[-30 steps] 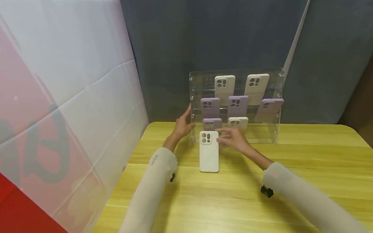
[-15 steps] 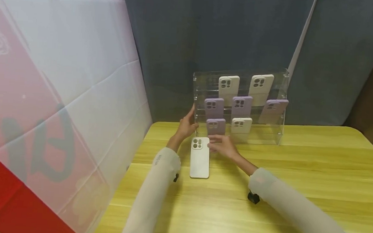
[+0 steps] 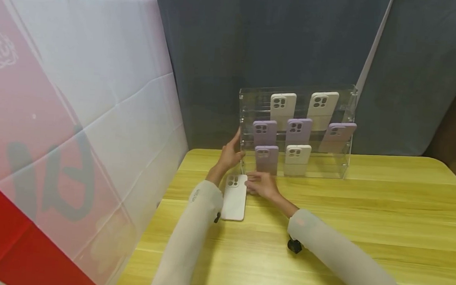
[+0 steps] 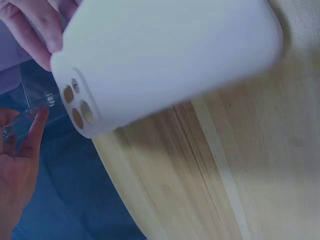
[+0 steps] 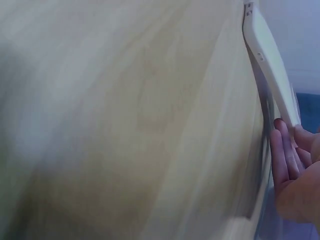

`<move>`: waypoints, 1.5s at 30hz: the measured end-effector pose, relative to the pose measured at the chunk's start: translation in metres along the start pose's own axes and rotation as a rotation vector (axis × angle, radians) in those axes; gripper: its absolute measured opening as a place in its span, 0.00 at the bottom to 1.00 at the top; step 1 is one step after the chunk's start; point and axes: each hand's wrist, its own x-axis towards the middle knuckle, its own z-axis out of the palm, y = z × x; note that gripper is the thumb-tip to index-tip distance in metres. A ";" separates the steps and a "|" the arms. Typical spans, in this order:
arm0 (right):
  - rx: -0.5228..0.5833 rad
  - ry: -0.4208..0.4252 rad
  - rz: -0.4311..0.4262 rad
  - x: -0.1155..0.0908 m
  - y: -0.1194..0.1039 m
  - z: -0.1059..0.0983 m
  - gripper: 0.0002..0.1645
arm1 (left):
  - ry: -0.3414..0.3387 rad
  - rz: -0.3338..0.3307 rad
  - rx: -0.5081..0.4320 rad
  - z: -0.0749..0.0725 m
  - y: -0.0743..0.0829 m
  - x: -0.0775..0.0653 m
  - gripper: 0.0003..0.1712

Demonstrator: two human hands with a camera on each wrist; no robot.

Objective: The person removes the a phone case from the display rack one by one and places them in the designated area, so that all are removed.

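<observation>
Right hand (image 3: 262, 184) is pinching a white phone case (image 3: 235, 200), left hand (image 3: 230, 155) just beyond it is gripping the clear rack's (image 3: 327, 168) side.

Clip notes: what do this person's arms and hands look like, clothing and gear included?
The left hand and right hand are bare. The left sleeve and right sleeve are long and off-white; dark lettering on the left one is too small to read. A small black left-wrist device and a blocky black right-wrist device show below the sleeves.
</observation>
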 end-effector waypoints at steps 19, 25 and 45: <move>-0.024 0.046 0.068 0.003 0.003 0.029 0.20 | -0.012 -0.007 -0.011 -0.001 -0.001 0.000 0.57; -0.011 0.042 0.059 0.003 0.002 0.031 0.20 | 0.004 0.009 0.012 -0.001 -0.002 0.001 0.57; -0.020 0.012 0.044 -0.002 0.000 0.023 0.22 | 0.004 0.014 0.020 -0.001 -0.001 -0.001 0.58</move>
